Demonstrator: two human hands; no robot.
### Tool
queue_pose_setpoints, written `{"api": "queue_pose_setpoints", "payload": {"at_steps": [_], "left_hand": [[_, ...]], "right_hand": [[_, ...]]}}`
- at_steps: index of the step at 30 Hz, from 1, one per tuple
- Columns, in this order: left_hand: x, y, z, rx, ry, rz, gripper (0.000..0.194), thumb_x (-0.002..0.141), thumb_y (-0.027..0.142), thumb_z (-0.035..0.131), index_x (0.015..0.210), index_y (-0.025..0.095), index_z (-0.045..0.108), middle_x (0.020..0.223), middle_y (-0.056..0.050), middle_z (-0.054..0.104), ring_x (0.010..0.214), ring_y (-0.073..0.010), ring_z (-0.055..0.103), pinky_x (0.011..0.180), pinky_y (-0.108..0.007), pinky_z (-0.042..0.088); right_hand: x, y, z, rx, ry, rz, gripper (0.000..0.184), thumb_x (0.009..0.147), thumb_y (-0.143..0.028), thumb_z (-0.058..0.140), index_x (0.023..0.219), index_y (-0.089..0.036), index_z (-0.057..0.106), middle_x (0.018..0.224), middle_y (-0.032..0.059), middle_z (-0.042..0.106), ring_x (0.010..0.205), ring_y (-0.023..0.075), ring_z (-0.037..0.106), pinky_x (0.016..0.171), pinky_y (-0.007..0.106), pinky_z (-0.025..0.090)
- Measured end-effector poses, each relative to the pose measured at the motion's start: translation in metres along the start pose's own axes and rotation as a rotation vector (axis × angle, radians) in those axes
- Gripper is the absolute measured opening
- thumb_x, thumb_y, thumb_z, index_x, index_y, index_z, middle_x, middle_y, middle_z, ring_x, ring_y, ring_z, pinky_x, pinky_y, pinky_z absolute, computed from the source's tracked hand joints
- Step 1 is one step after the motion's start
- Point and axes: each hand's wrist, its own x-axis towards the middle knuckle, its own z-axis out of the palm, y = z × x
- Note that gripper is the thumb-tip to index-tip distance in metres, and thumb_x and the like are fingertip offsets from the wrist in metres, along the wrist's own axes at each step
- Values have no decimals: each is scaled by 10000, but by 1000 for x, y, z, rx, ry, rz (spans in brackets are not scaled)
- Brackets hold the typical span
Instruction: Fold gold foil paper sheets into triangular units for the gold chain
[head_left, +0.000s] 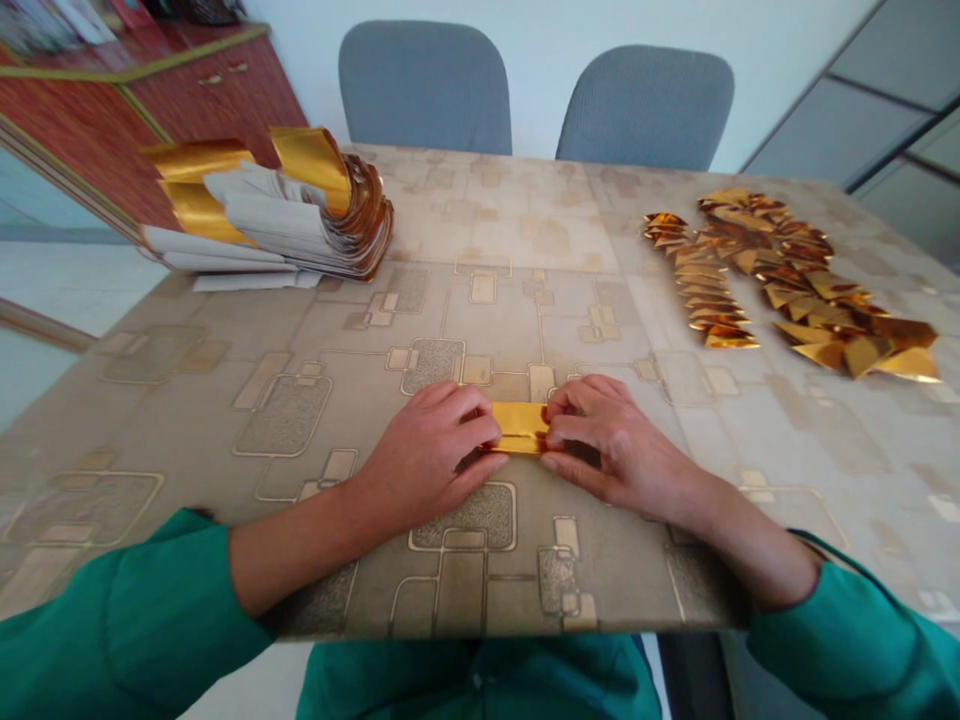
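Observation:
Between my two hands, low over the near part of the table, is a small strip of shiny gold foil paper (519, 425) with a lengthwise fold line. My left hand (442, 445) pinches its left end, thumb below and fingers above. At the other end, my right hand (611, 440) grips the paper with thumb and curled fingers. My fingers cover both ends of the strip. To the far right lie rows of folded gold foil paper pieces (795, 270). On the far left sits a thick stack of gold and white foil sheets (277, 215), bent over and loosely piled.
A patterned cloth covers the table (480, 310). Two grey chairs (425, 88) stand behind its far edge, against a white wall. A reddish wooden cabinet (217, 105) is at the back left, with things on top.

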Motion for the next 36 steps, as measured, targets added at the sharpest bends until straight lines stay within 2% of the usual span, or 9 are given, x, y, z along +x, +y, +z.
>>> {"api": "queue_pose_setpoints", "payload": {"at_steps": [6, 13, 22, 33, 36], "left_hand": [[0, -2, 3, -27, 38, -37, 223, 993, 289, 515, 879, 167, 663, 959, -63, 627, 920, -209, 554, 860, -377, 461], [1, -2, 7, -48, 83, -93, 172, 903, 243, 656, 758, 169, 601, 919, -34, 626, 879, -194, 564, 809, -345, 445], [4, 0, 6, 0, 44, -107, 170, 883, 217, 676, 744, 164, 592, 906, -38, 631, 881, -209, 553, 817, -363, 435], [6, 1, 5, 78, 1, -139, 162, 848, 209, 711, 751, 169, 587, 889, -31, 614, 875, -216, 544, 790, -354, 418], [6, -1, 3, 113, 12, -132, 177, 849, 251, 729, 798, 166, 582, 880, -33, 609, 852, -218, 538, 759, -351, 423]], "right_hand": [[2, -2, 3, -6, 23, 44, 156, 955, -287, 579, 843, -226, 669, 964, 41, 598, 950, 208, 496, 911, 398, 329], [5, -5, 10, -47, 78, 109, 194, 898, -265, 646, 724, -199, 591, 880, 27, 596, 879, 194, 489, 859, 374, 332], [6, -9, 11, -109, 95, 134, 212, 907, -255, 637, 704, -196, 620, 854, 30, 605, 870, 196, 493, 893, 386, 327], [7, -12, 17, -232, 123, 177, 208, 854, -265, 677, 665, -200, 618, 819, 25, 608, 850, 197, 499, 881, 377, 310], [7, -11, 18, -258, 145, 208, 205, 826, -278, 700, 661, -201, 605, 820, 26, 603, 840, 199, 486, 863, 373, 309]]}}
